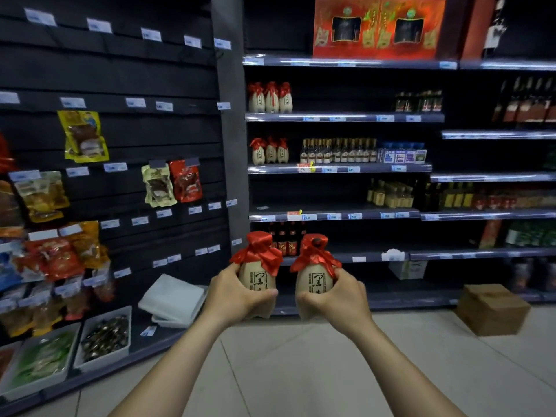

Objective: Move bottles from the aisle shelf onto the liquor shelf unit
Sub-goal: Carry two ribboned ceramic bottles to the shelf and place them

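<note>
I hold two cream ceramic bottles with red cloth tops in front of me. My left hand [233,293] grips the left bottle [258,275], and my right hand [337,296] grips the right bottle [314,276]. Both bottles are upright, side by side, at about the height of the lowest shelves. Ahead stands the liquor shelf unit [340,169]. Three matching bottles [270,97] stand at the left of one upper shelf, and three more [270,152] stand on the shelf below it.
To the left a dark pegboard wall [120,139] carries hanging snack packets, with white trays [103,338] of goods at its foot. A cardboard box [492,308] sits on the tiled floor at the right. Red gift boxes [379,25] fill the top shelf.
</note>
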Demonstrator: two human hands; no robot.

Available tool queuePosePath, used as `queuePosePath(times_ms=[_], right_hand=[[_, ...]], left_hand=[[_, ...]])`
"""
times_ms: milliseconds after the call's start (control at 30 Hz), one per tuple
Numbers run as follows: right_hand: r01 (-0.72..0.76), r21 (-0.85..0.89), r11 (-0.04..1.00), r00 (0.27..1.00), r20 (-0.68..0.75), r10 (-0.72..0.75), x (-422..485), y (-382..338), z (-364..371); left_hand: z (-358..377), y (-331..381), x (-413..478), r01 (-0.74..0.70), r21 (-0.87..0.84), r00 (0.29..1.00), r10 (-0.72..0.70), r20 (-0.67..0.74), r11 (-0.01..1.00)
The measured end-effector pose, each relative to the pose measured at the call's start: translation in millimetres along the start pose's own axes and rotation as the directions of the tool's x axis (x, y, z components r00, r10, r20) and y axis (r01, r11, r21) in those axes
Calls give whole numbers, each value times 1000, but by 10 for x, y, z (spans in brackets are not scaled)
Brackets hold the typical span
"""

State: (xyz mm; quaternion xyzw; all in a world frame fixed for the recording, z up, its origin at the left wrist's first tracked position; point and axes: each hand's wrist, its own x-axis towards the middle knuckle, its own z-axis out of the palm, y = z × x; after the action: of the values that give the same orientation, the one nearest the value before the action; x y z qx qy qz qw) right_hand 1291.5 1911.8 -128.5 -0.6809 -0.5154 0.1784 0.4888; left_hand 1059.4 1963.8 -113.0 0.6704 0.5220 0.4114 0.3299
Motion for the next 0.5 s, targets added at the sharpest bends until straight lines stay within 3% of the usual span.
queuePosePath(times_ms=[367,500], right_hand=[[31,20,999,999,20,-32,3095,713,442],[46,25,999,998,30,-47,4078,825,553]], left_hand=[[1176,-117,3039,-13,-93,1000,13,-1,996],[1445,-40,3990,-25,-52,999,23,-32,998]])
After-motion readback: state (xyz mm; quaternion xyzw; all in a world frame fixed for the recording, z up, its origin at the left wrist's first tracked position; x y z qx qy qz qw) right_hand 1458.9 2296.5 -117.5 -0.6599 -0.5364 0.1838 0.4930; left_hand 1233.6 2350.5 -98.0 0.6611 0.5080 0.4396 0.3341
